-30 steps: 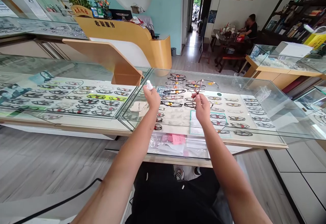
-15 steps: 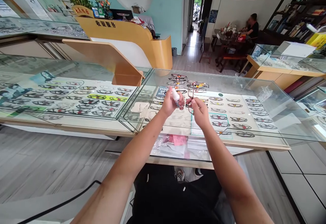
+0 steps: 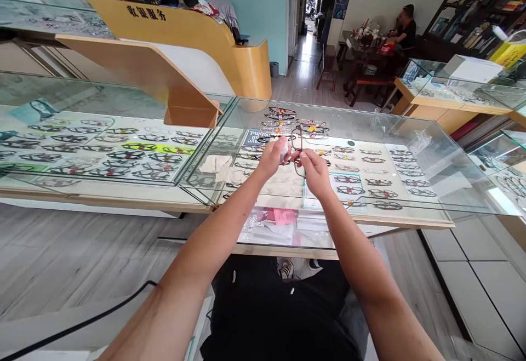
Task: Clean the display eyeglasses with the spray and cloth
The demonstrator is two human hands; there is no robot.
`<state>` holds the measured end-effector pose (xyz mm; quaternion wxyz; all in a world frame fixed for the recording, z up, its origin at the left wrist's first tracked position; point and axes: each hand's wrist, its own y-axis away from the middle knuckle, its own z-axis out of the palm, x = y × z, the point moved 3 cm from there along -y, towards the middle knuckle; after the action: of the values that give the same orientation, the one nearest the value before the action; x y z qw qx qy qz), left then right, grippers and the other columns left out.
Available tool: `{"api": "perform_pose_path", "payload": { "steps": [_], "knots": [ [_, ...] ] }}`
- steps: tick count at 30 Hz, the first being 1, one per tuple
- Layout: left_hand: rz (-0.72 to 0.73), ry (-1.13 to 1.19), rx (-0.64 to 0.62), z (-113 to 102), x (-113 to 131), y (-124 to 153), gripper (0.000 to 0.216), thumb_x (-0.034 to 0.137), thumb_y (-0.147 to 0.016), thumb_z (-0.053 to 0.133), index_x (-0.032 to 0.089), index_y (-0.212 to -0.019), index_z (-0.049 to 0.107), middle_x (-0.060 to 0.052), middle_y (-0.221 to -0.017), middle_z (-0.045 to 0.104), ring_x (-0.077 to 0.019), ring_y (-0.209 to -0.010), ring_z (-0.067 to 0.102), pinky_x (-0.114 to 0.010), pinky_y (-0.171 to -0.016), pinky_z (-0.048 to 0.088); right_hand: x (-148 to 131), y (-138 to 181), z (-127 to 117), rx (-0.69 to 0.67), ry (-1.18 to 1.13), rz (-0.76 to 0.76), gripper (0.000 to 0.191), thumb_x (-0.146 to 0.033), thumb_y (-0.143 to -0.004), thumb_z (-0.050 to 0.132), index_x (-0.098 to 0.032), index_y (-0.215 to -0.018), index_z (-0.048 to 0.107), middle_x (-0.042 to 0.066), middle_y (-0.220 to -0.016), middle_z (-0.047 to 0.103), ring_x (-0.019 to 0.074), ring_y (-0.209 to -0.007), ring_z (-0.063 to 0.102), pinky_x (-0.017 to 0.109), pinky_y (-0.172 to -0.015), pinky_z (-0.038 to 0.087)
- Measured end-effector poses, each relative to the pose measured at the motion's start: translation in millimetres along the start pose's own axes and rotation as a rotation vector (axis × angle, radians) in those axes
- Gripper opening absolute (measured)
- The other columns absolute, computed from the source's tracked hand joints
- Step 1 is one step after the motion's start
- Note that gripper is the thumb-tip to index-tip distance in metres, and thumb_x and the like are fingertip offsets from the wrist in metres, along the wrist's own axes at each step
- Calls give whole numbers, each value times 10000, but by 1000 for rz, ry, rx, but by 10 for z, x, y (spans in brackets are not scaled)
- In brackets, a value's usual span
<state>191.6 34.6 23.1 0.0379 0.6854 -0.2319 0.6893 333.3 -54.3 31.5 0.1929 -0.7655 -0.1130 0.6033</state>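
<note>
My left hand point(image 3: 270, 162) is closed round a small white bottle point(image 3: 283, 150), its tip turned toward the glasses. My right hand point(image 3: 315, 173) pinches a dark-framed pair of glasses point(image 3: 297, 143), held upright on edge. Both hands meet above the glass display case point(image 3: 411, 213), which is filled with rows of spectacle frames. A folded pale cloth point(image 3: 217, 165) lies on the glass just left of my left hand.
A second glass case point(image 3: 82, 185) stretches to the left, a yellow reception counter point(image 3: 230, 59) stands behind. A person sits at a dark table point(image 3: 365, 54) at the back right. More glass cases point(image 3: 460, 98) stand on the right. Papers lie on the shelf under the case.
My left hand brought the white bottle rightward from apart to right beside the glasses. The two hands now touch. The view has tilted down slightly.
</note>
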Motion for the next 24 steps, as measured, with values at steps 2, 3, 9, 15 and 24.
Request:
{"api": "perform_pose_path", "payload": {
  "steps": [2,3,9,15,24],
  "knots": [
    [1,-22,2,7,4,4,720,861,-925,437,219,-622,558,-33,-574,548,-155,-520,503,-324,-533,419,-4,3,13,-18,-2,-1,491,-605,-1087,461,-240,-986,773,51,-978,764,211,-839,637,357,-839,527],
    [1,-32,-4,10,7,6,713,858,-927,441,221,-626,554,-34,-577,554,-157,-526,501,-327,-542,421,-6,5,20,-25,-4,-4,495,-612,-1085,463,-239,-984,772,52,-984,764,211,-841,634,357,-842,526],
    [10,-48,-27,40,21,22,686,857,-925,437,230,-662,530,-32,-610,547,-172,-578,501,-340,-590,449,-24,2,12,-16,-17,-9,472,-601,-1079,475,-244,-972,764,50,-973,755,213,-847,636,361,-856,535],
    [107,-185,-114,104,16,74,602,723,-1008,423,228,-675,507,-23,-669,530,-177,-632,489,-337,-633,431,30,-55,-117,179,-114,57,425,-563,-1063,482,-234,-986,740,59,-979,759,194,-786,641,343,-788,547],
    [118,-355,-170,186,-60,135,502,625,-1006,481,232,-697,525,-16,-678,527,-196,-682,485,-330,-646,388,37,-70,-161,249,-74,71,521,-638,-1060,450,-217,-1028,755,81,-1003,770,191,-767,606,335,-739,540]
  ]
}}
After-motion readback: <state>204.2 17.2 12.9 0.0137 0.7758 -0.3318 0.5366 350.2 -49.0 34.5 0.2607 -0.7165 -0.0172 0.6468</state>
